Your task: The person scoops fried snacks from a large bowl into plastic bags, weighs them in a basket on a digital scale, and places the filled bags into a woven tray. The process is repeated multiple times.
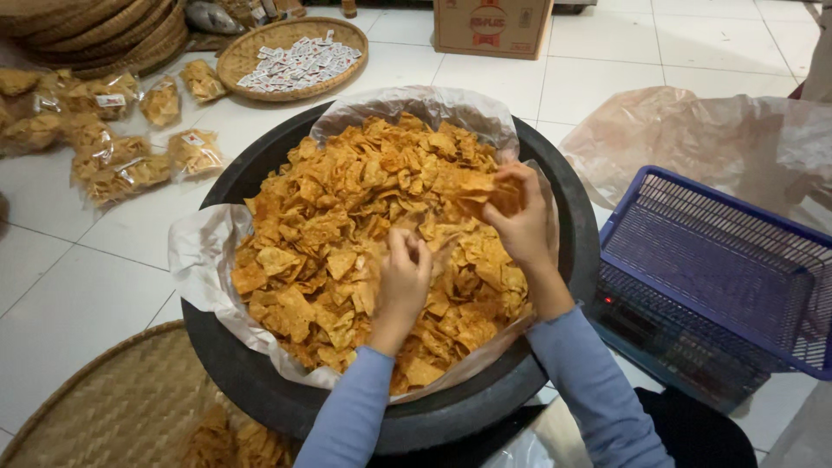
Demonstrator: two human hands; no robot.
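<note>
Chips [347, 251], orange and crisp, fill a plastic-lined black tub [563, 251] on the tiled floor; filled bags [130, 165] lie near its far-left edge. Left hand [403, 277] digs into the heap at centre, fingers curled, grip contents hidden. Right hand [520, 221] closes on a bunch of chips, lifted clear, beside the blue basket [719, 269].

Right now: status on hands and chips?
Left hand down in chips. Right hand lifting a fistful. Lined black tub full; blue basket alongside.
</note>
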